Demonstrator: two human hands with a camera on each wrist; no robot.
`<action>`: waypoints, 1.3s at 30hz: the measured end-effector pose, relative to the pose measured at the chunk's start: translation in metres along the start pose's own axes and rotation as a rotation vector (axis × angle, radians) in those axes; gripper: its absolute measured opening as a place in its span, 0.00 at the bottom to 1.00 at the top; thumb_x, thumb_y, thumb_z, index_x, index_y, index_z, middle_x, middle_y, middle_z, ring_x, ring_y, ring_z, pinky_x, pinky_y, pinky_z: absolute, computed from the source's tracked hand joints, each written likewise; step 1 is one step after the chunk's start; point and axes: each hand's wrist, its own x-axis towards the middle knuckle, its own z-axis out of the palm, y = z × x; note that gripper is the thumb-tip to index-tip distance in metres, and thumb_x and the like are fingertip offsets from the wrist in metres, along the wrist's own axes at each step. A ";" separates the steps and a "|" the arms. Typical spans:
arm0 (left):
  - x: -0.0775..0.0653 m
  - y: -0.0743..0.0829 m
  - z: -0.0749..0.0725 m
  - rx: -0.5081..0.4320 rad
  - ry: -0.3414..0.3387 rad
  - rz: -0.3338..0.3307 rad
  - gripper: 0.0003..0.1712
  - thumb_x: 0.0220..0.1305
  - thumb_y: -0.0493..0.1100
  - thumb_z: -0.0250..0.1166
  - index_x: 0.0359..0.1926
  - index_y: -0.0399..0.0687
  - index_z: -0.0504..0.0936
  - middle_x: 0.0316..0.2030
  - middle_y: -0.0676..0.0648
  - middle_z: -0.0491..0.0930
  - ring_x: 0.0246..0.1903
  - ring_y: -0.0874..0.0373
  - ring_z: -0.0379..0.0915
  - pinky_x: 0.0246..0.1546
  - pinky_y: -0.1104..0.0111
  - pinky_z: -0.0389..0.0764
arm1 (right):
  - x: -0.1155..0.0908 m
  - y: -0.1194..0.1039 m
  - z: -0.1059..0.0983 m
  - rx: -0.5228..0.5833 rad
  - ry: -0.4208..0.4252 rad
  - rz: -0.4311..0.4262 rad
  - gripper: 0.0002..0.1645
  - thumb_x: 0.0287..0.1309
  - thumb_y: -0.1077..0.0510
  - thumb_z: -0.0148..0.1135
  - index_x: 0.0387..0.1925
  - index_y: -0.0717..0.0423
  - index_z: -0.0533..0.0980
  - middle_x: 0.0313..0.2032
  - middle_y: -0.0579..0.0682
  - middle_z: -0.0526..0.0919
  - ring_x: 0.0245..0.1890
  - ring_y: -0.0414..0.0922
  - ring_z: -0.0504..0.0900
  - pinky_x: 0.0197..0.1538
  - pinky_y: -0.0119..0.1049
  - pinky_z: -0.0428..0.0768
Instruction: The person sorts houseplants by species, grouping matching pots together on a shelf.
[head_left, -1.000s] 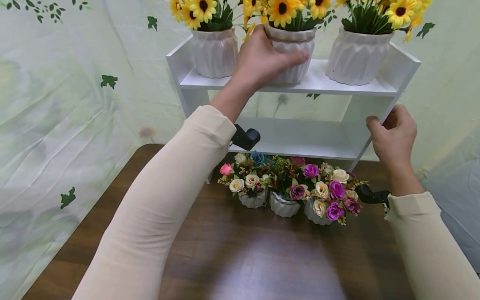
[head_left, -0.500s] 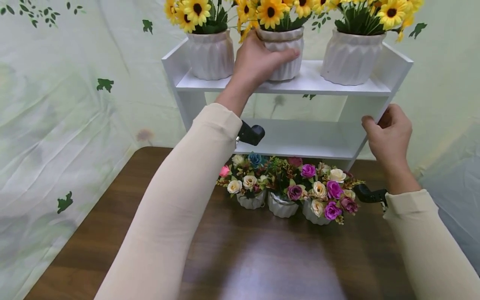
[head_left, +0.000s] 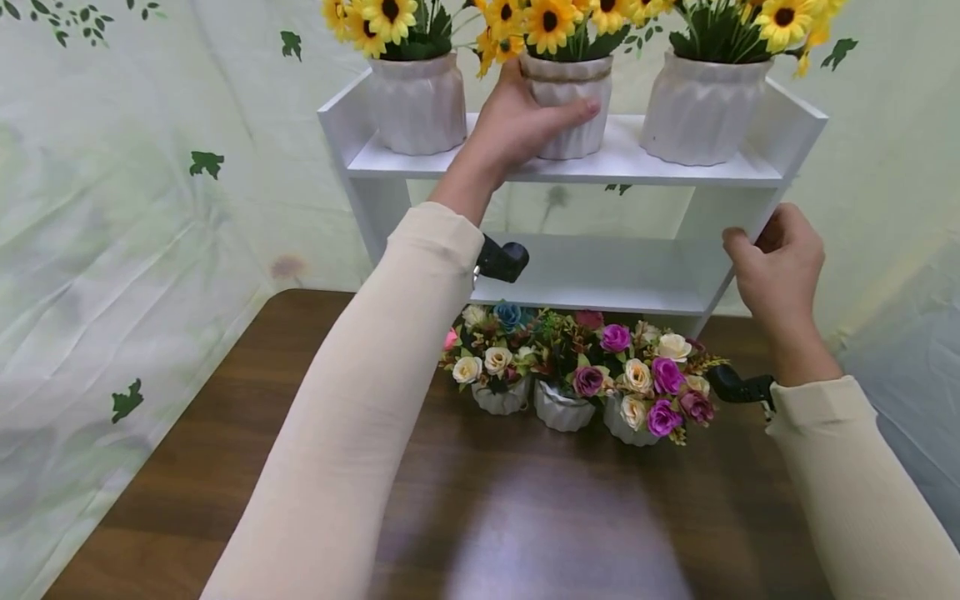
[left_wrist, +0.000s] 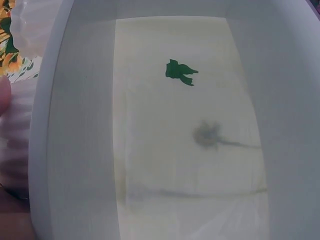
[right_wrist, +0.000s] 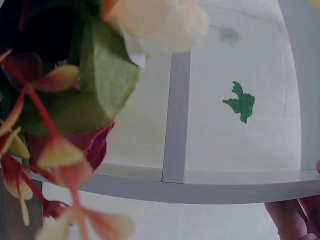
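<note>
Grips the middle sunflower pot point(head_left: 567, 90) between thumb and largely hidden fingers of the left hand point(head_left: 521, 125); pinches the right side panel point(head_left: 729, 215) of the white shelf unit with thumb and fingers of the right hand point(head_left: 783, 262). Finds that pot farther back from the front edge of the upper shelf point(head_left: 660, 177) than one second ago, closer to line with left neighbour pot point(head_left: 417, 104) and right neighbour pot point(head_left: 703, 108); suggests final positioning, in judgement. Appears seated there, upright, with blooms upward and long axis vertical. Shows rose pots point(head_left: 562, 410) below, on the tabletop point(head_left: 555, 517).
</note>
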 end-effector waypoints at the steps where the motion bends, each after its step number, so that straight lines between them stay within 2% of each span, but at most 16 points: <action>1: 0.000 0.000 0.000 0.000 -0.001 -0.002 0.50 0.58 0.51 0.72 0.72 0.55 0.50 0.72 0.55 0.61 0.70 0.66 0.58 0.70 0.78 0.59 | 0.000 0.000 0.000 -0.001 0.002 0.000 0.16 0.58 0.55 0.61 0.50 0.43 0.78 0.31 0.23 0.77 0.32 0.25 0.77 0.37 0.20 0.72; 8: 0.001 0.002 0.003 -0.023 -0.008 -0.004 0.48 0.57 0.49 0.74 0.70 0.54 0.53 0.70 0.54 0.65 0.68 0.65 0.62 0.68 0.78 0.64 | 0.000 0.000 -0.002 0.002 0.001 0.025 0.17 0.58 0.55 0.61 0.51 0.43 0.78 0.32 0.23 0.77 0.33 0.25 0.77 0.37 0.19 0.72; 11: -0.001 0.003 0.002 0.005 0.003 0.000 0.49 0.56 0.49 0.74 0.71 0.55 0.53 0.70 0.55 0.64 0.69 0.65 0.61 0.68 0.78 0.63 | 0.001 0.000 -0.002 -0.016 -0.007 0.030 0.18 0.59 0.54 0.61 0.52 0.43 0.78 0.33 0.24 0.77 0.34 0.25 0.77 0.38 0.19 0.72; 16: -0.020 0.000 -0.004 0.183 0.049 -0.017 0.53 0.60 0.56 0.69 0.77 0.54 0.47 0.75 0.52 0.59 0.71 0.63 0.59 0.68 0.76 0.65 | 0.002 -0.002 -0.002 -0.037 -0.032 0.047 0.19 0.60 0.52 0.61 0.54 0.41 0.76 0.36 0.25 0.78 0.36 0.26 0.78 0.41 0.20 0.74; 18: -0.034 -0.003 -0.007 0.297 0.097 0.015 0.52 0.62 0.58 0.65 0.78 0.52 0.47 0.75 0.51 0.59 0.71 0.62 0.59 0.68 0.74 0.66 | 0.002 -0.002 -0.003 -0.035 -0.037 0.051 0.18 0.60 0.52 0.61 0.53 0.40 0.76 0.36 0.25 0.78 0.36 0.26 0.78 0.41 0.20 0.74; 20: -0.050 -0.010 -0.010 0.383 0.158 0.100 0.47 0.65 0.57 0.63 0.77 0.50 0.51 0.74 0.50 0.61 0.71 0.61 0.60 0.68 0.74 0.65 | 0.002 -0.002 -0.004 -0.037 -0.040 0.047 0.18 0.60 0.52 0.60 0.52 0.39 0.76 0.36 0.25 0.78 0.37 0.26 0.78 0.42 0.21 0.74; 23: -0.074 -0.024 -0.014 0.396 0.243 0.258 0.36 0.66 0.51 0.63 0.71 0.46 0.63 0.68 0.48 0.69 0.68 0.58 0.65 0.67 0.72 0.68 | 0.004 -0.003 -0.004 -0.021 -0.041 0.038 0.16 0.59 0.53 0.60 0.50 0.39 0.76 0.34 0.24 0.77 0.36 0.26 0.78 0.40 0.20 0.73; 26: -0.098 -0.043 -0.018 0.285 0.246 0.359 0.27 0.65 0.44 0.65 0.63 0.41 0.72 0.60 0.44 0.76 0.61 0.55 0.71 0.61 0.69 0.74 | 0.005 -0.004 -0.005 -0.009 -0.042 0.031 0.15 0.59 0.54 0.60 0.48 0.38 0.76 0.33 0.24 0.77 0.35 0.26 0.78 0.39 0.20 0.73; 28: -0.113 -0.057 -0.020 0.219 0.229 0.393 0.23 0.64 0.40 0.65 0.58 0.38 0.75 0.56 0.43 0.78 0.58 0.54 0.74 0.58 0.67 0.77 | 0.005 -0.003 -0.004 -0.001 -0.043 0.028 0.14 0.59 0.54 0.61 0.47 0.38 0.76 0.32 0.24 0.77 0.34 0.26 0.78 0.39 0.20 0.73; 31: -0.132 -0.082 -0.023 0.188 0.211 0.435 0.17 0.63 0.36 0.65 0.53 0.36 0.79 0.51 0.41 0.81 0.54 0.53 0.76 0.55 0.64 0.80 | 0.005 -0.003 -0.004 0.000 -0.045 0.027 0.13 0.59 0.55 0.61 0.46 0.38 0.75 0.31 0.25 0.77 0.34 0.26 0.78 0.38 0.20 0.73; 36: -0.157 -0.132 -0.025 0.204 0.180 0.505 0.08 0.61 0.32 0.65 0.42 0.37 0.83 0.39 0.42 0.85 0.38 0.55 0.82 0.41 0.68 0.83 | 0.003 -0.003 -0.004 -0.006 -0.045 0.025 0.13 0.60 0.54 0.61 0.47 0.39 0.75 0.32 0.25 0.77 0.34 0.27 0.78 0.38 0.20 0.73; 39: -0.169 -0.160 -0.027 0.255 0.148 0.547 0.04 0.62 0.32 0.65 0.37 0.41 0.84 0.33 0.47 0.84 0.30 0.61 0.78 0.34 0.73 0.79 | 0.002 -0.004 -0.004 -0.002 -0.049 0.022 0.14 0.60 0.55 0.61 0.48 0.40 0.75 0.34 0.26 0.77 0.35 0.27 0.78 0.39 0.20 0.73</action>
